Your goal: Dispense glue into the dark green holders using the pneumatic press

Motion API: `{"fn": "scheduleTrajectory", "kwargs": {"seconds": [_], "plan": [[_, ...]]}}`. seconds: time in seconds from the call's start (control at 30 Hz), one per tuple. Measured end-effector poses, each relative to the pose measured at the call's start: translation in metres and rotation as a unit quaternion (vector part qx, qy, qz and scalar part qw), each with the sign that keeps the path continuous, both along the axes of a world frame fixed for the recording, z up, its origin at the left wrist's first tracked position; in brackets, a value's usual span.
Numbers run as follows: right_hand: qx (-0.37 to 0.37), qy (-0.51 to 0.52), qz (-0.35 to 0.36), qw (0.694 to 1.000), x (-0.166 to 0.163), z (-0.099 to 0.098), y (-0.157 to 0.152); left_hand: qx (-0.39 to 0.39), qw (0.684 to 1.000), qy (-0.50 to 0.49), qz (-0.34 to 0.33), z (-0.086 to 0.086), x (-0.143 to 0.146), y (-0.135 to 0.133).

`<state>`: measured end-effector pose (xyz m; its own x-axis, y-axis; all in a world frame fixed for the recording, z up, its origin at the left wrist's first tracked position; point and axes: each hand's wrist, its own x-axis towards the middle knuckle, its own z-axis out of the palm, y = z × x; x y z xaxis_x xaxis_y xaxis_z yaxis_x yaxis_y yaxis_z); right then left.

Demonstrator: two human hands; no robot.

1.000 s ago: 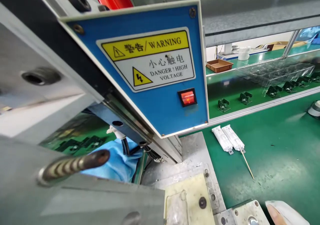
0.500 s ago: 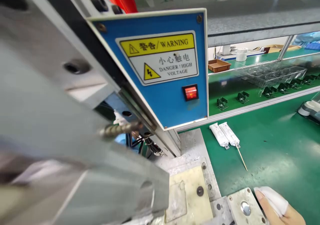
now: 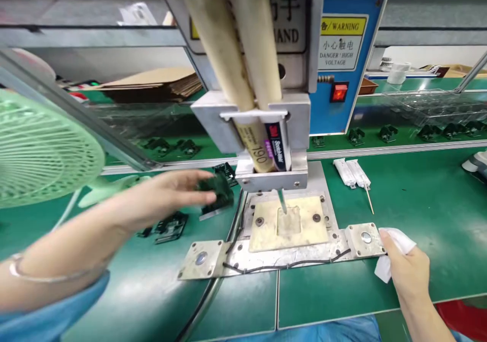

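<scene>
My left hand (image 3: 180, 192) grips a dark green plastic part (image 3: 216, 195), held left of the dispensing machine and slightly blurred. Gathered in my right hand (image 3: 411, 268) is a white wipe (image 3: 399, 243), beside the right button block (image 3: 366, 239). Between my hands, the glue cartridge (image 3: 262, 144) hangs in the machine's metal holder, its thin nozzle (image 3: 282, 201) pointing down over a cream fixture plate (image 3: 262, 233) with a shallow recess. Another button block (image 3: 201, 258) sits at the plate's left end. More dark parts (image 3: 172, 226) lie near my left forearm.
A green fan (image 3: 45, 149) stands at the left. Two white tubes (image 3: 352, 173) and a thin wooden stick (image 3: 369, 200) lie right of the machine. Black cables (image 3: 213, 286) cross the table. Behind, a lower shelf carries several dark parts (image 3: 388, 133) and clear trays (image 3: 422, 101).
The view has swung left and back, bringing the machine's front into sight. My left hand now shows with the dark green part. My right hand still holds the white wipe by the right button block.
</scene>
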<state>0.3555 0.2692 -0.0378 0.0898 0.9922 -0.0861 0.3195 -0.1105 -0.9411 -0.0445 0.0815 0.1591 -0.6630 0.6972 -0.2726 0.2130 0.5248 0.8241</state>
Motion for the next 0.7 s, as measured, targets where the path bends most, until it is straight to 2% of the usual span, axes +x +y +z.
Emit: {"fn": "scheduleTrajectory", "kwargs": {"seconds": [0.07, 0.13, 0.23, 0.4, 0.57, 0.63, 0.7], "plan": [[0.008, -0.011, -0.001, 1.0, 0.0, -0.001, 0.0, -0.051, 0.987, -0.138, -0.068, -0.022, 0.025, -0.013], [0.014, -0.019, -0.007, 1.0, 0.0, -0.001, 0.001, -0.049, 0.944, -0.292, -0.144, -0.046, 0.055, -0.015], [0.017, -0.018, -0.014, 1.0, 0.0, -0.002, 0.002, 0.0, 0.93, -0.334, -0.156, -0.071, 0.085, 0.004], [-0.01, 0.021, -0.041, 0.999, -0.001, 0.0, 0.003, 0.102, 0.942, -0.269, -0.17, -0.084, 0.086, 0.044], [-0.008, 0.035, -0.039, 0.999, -0.005, 0.005, 0.003, 0.165, 0.953, -0.187, -0.171, -0.094, 0.084, 0.055], [-0.009, 0.032, -0.034, 0.999, -0.007, 0.007, 0.003, 0.153, 0.964, -0.104, -0.189, -0.095, 0.085, 0.051], [-0.017, 0.034, -0.043, 0.998, -0.006, 0.009, 0.001, 0.102, 0.972, 0.042, -0.207, -0.092, 0.084, 0.043]]}}
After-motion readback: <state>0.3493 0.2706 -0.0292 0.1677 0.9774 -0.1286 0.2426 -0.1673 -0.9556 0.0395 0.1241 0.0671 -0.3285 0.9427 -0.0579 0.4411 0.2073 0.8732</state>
